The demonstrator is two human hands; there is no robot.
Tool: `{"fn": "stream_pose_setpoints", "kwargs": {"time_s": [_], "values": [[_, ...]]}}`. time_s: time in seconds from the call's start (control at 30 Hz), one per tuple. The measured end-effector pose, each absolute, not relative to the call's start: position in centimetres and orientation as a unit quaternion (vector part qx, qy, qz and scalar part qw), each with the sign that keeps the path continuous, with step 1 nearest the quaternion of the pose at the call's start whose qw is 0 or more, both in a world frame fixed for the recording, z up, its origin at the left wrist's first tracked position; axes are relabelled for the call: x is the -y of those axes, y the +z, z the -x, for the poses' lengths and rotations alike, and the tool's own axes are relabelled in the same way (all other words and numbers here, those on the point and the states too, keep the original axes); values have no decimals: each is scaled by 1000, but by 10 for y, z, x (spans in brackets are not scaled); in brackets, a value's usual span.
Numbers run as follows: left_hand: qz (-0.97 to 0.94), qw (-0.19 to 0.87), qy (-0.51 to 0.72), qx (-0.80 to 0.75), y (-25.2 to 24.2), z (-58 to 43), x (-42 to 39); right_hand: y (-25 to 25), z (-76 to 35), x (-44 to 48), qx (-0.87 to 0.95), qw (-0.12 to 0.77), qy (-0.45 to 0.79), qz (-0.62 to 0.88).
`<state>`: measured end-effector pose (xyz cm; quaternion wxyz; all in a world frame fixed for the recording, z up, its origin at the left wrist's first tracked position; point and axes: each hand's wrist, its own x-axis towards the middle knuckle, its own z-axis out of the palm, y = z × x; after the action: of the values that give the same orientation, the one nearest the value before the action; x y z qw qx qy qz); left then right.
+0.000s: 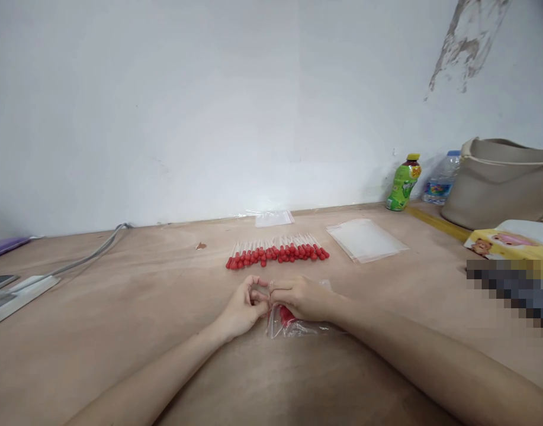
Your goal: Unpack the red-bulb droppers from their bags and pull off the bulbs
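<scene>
Both my hands meet at the middle of the wooden table (120, 331). My left hand (244, 307) and my right hand (300, 296) pinch the top edge of a small clear plastic bag (293, 325) that lies flat on the table. Red-tipped pieces show inside the bag, partly under my right hand. Just beyond my hands lies a row of white sticks with red tips (278, 251), side by side, untouched.
A stack of clear bags (364, 238) lies to the right of the row, another clear bag (273, 218) by the wall. A green bottle (403, 183), a water bottle (440, 178) and a beige bag (502, 183) stand at the far right. A power strip (18, 293) with cable lies left.
</scene>
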<state>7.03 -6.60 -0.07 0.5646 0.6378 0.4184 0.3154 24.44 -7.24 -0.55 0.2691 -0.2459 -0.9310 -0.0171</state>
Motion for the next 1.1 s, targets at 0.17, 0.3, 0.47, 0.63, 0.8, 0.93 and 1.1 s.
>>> {"fn": "stream_pose_setpoints", "kwargs": {"time_s": [0.17, 0.3, 0.47, 0.63, 0.8, 0.93, 1.1], "values": [[-649, 542, 338, -413, -9, -70, 65, 5, -247, 76, 908, 297, 83, 285], [-700, 450, 377, -405, -14, -69, 64, 17, -250, 79, 866, 377, 171, 281], [-756, 371, 331, -425, -12, -63, 66, 14, -258, 86, 853, 381, 195, 300], [-807, 261, 317, -425, -8, -59, 67, -3, -282, 104, 822, 349, 135, 429], [-848, 218, 305, -375, -2, -60, 69, -10, -296, 117, 803, 301, 138, 495], [-863, 274, 275, -323, 2, -60, 70, -15, -295, 116, 797, 305, 125, 505], [-874, 278, 258, -304, 7, -62, 71, -22, -293, 114, 791, 311, 88, 520]]}}
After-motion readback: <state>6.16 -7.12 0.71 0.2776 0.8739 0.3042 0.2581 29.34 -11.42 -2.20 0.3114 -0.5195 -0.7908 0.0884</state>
